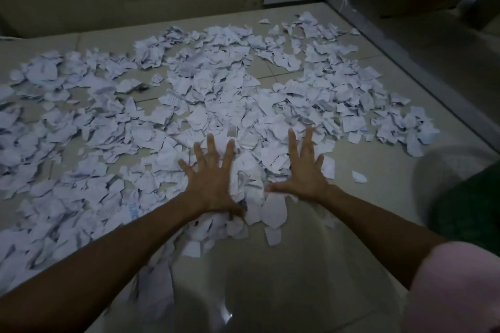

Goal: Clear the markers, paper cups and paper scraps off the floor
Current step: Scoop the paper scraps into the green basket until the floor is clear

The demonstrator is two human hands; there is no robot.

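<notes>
Now the left hand point(209, 178) and right hand point(304, 170) are pressing flat, fingers splayed, on torn white paper scraps point(216, 94) littering the grey tiled floor point(311, 251), and loose pieces are likely escaping sideways past the palms

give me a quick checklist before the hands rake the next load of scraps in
1. Left hand flat on the scraps, fingers spread: ok.
2. Right hand flat on the scraps, fingers spread: ok.
3. Both hands free, holding nothing: ok.
4. Bare floor in front of the person to pull the pile onto: ok.
5. Markers or cups hidden under the paper: cannot tell, none show.
6. Bag or bin within reach: cannot tell; a green thing sits at the right, too dark to identify.
</notes>
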